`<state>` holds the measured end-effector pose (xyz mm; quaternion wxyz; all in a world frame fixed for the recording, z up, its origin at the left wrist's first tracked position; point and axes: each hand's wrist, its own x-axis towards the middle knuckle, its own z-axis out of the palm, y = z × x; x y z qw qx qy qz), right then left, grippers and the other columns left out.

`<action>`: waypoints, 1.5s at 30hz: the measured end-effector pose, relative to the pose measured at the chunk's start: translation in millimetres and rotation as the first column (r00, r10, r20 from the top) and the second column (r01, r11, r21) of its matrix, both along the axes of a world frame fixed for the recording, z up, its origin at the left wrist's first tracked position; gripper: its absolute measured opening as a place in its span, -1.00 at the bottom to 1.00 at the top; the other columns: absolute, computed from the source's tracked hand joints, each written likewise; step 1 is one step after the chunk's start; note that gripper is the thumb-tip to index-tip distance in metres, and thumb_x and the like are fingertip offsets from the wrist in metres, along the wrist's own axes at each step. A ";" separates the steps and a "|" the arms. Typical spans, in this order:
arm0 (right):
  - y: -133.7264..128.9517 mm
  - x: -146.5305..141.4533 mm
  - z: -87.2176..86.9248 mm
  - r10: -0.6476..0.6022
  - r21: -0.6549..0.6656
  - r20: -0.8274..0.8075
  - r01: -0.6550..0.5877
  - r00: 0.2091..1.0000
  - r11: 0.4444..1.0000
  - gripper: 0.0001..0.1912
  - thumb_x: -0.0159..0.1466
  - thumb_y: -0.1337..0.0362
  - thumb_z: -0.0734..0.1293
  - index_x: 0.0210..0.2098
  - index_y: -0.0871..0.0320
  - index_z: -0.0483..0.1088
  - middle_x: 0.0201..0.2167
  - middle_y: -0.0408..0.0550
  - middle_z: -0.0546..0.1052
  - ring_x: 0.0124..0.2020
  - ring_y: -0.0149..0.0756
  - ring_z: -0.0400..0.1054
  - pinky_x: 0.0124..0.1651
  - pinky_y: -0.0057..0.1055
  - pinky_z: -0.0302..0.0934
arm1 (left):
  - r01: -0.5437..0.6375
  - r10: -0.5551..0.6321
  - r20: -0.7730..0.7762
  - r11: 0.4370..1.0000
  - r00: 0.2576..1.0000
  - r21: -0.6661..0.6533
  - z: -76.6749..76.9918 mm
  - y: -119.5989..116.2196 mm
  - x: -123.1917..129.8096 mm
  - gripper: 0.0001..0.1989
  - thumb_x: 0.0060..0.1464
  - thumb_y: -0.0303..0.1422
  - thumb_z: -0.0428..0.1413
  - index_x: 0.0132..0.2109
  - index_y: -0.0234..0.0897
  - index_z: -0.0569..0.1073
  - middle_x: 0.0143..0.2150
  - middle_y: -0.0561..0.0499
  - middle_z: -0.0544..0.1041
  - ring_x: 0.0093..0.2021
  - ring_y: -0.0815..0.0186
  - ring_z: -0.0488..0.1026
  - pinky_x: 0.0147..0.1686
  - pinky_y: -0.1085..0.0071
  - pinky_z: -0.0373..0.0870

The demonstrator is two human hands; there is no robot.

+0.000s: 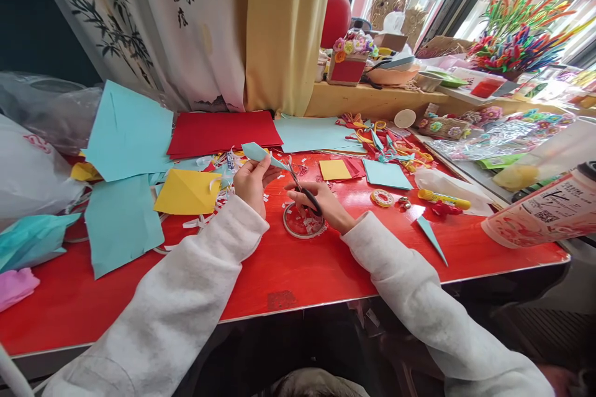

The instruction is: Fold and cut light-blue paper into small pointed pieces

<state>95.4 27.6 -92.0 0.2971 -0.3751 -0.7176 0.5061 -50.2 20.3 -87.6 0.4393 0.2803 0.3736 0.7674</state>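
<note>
Between the thumb and fingers of my left hand (252, 185) is a folded piece of light blue paper (255, 152), raised above the table. My right hand (329, 206) grips a pair of scissors (311, 200) by its black handles. The blades point up and left and meet the paper's right end; whether they cut into it I cannot tell. Under the scissors lies a round, clear dish or ring (294, 228) with small paper scraps in and around it. A yellow paper square (189, 191) lies left of my left hand.
Red sheets (223, 133) and blue sheets (321, 134) lie at the back of the red table (261, 288). To the right are small blue squares (386, 173), a tape roll (382, 198), a glue stick (444, 199), a folded blue cone (432, 240) and a tall cup (544, 208).
</note>
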 end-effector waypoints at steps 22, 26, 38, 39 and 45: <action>-3.2 0.4 4.9 0.057 -0.046 0.065 -0.054 0.996 0.997 -0.56 0.03 -0.04 0.28 -0.34 0.25 0.41 -0.71 -0.24 0.25 -0.68 -0.53 0.10 -0.62 -0.54 -0.06 | 0.046 -0.050 -0.056 0.996 0.997 -0.076 -3.0 8.0 -10.6 -0.82 -0.23 -0.38 0.21 -0.48 -0.38 0.36 -0.57 0.04 0.46 -0.52 0.40 0.45 -0.43 0.48 0.41; -2.8 0.7 4.2 0.070 -0.049 0.066 -0.067 0.995 0.997 -0.58 0.03 -0.04 0.29 -0.41 0.24 0.38 -0.70 -0.23 0.25 -0.68 -0.53 0.10 -0.62 -0.54 -0.07 | 0.076 -0.082 -0.073 0.994 0.994 -0.075 -4.0 10.0 -13.5 -0.81 -0.23 -0.36 0.21 -0.48 -0.38 0.36 -0.56 0.03 0.47 -0.53 0.39 0.45 -0.43 0.46 0.41; 0.6 2.0 -2.7 0.078 0.028 0.090 -0.081 0.993 0.996 -0.58 0.05 -0.04 0.26 -0.60 0.22 0.26 -0.76 -0.23 0.23 -0.72 -0.54 0.04 -0.65 -0.53 -0.09 | 0.039 -0.061 -0.150 0.988 0.987 -0.147 -7.8 13.6 -20.2 -0.79 -0.27 -0.33 0.23 -0.46 -0.39 0.44 -0.56 0.04 0.45 -0.57 0.47 0.38 -0.55 0.56 0.31; 0.4 2.1 -2.2 0.080 0.037 0.090 -0.083 0.993 0.996 -0.59 0.05 -0.04 0.26 -0.60 0.22 0.26 -0.76 -0.23 0.22 -0.72 -0.54 0.04 -0.65 -0.53 -0.10 | 0.038 -0.061 -0.159 0.989 0.985 -0.146 -8.5 14.0 -20.6 -0.79 -0.26 -0.32 0.23 -0.46 -0.39 0.44 -0.56 0.04 0.45 -0.57 0.47 0.38 -0.55 0.57 0.30; -1.1 1.9 -0.2 0.065 0.039 0.102 -0.070 0.993 0.997 -0.56 0.03 -0.06 0.27 -0.61 0.23 0.26 -0.78 -0.24 0.22 -0.73 -0.55 0.03 -0.64 -0.52 -0.09 | 0.045 -0.066 -0.144 0.988 0.987 -0.146 -10.9 15.4 -22.0 -0.79 -0.27 -0.33 0.24 -0.47 -0.38 0.44 -0.57 0.06 0.43 -0.58 0.50 0.35 -0.57 0.58 0.24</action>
